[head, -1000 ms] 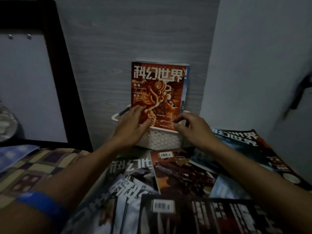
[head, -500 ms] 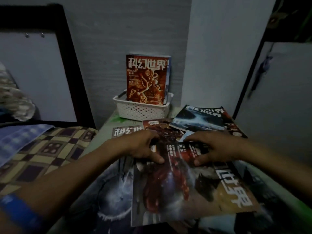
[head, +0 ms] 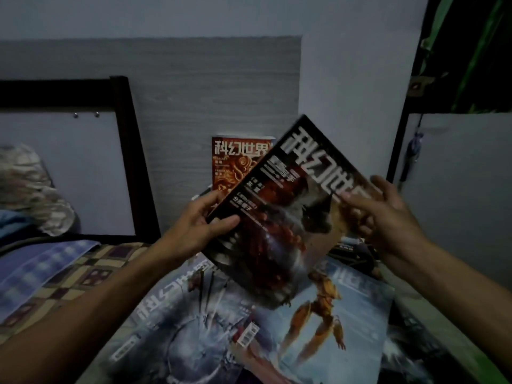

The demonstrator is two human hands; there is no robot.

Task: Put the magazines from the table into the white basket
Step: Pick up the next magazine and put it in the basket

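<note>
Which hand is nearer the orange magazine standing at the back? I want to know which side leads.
Left. The left hand is just below the orange magazine, close to its lower edge; the right hand is well off to its right.

Held magazine tilted in the air above the desk, between left hand at its left edge and right hand at its right edge. Behind it, an upright magazine against the wall. Below, more magazines overlapping flat on the desk. Bed to the left of the desk.
</note>
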